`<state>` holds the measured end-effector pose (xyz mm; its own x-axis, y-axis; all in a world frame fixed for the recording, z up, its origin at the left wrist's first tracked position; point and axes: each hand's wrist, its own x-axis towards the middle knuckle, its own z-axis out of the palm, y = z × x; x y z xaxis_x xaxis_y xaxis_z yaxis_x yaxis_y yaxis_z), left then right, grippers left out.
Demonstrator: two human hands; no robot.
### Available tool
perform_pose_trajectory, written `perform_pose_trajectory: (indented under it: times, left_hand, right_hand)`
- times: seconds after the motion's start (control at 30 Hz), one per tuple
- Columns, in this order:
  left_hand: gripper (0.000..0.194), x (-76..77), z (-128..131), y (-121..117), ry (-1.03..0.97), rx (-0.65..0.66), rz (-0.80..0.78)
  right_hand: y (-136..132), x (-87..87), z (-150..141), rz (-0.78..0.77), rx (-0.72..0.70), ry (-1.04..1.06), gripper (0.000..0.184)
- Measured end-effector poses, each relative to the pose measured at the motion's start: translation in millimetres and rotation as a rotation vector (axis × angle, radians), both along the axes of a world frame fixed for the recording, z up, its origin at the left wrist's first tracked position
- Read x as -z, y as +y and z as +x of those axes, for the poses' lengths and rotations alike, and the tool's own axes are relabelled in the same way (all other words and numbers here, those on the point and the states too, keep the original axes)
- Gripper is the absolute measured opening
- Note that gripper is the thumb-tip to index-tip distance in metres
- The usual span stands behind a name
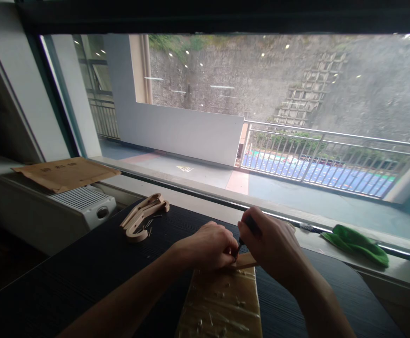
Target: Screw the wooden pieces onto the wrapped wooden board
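Screwdriver leans in the right hand, whose fingers wrap around its dark handle. The left hand is curled, fingertips gathered beside the shaft's lower end; how tightly they close, or on what, I cannot tell. Beneath the hands, a pale wooden piece lies across the far part of a plastic-wrapped block on the black table. Left of them, curved wooden pieces with holes lie beside loose screws.
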<state>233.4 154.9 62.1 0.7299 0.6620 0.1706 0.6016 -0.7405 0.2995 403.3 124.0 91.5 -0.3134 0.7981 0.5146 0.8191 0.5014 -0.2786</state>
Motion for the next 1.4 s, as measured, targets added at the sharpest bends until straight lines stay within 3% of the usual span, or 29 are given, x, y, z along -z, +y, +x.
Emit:
perform_pose_trajectory:
  times: [0.17,0.4,0.5,0.8,1.07,1.4]
  left_hand:
    - [0.011,-0.4,1,-1,0.011,-0.008,-0.003]
    - [0.014,-2.7,-1,-2,0.033,-0.021,0.003]
    - [0.013,-1.7,-1,0,0.055,-0.009,-0.002]
    - [0.015,2.4,-1,-1,0.018,-0.026,-0.016]
    - [0.012,2.0,-1,1,0.038,-0.054,-0.034]
    - [0.013,-2.2,-1,-1,0.012,-0.094,-0.100]
  right_hand:
    - [3,-1.4,1,-0.075,0.076,0.033,0.021]
    - [-6,-56.4,-2,-0.315,-0.143,-0.290,0.008]
    - [-5,-70.2,-5,-0.350,-0.200,-0.412,0.009]
    - [3,-67.2,-8,-0.377,-0.097,-0.465,0.018]
    - [-1,-82.9,-8,-0.419,-0.182,-0.505,0.014]
    - [6,-67.7,-12,-0.351,-0.174,-0.508,0.015]
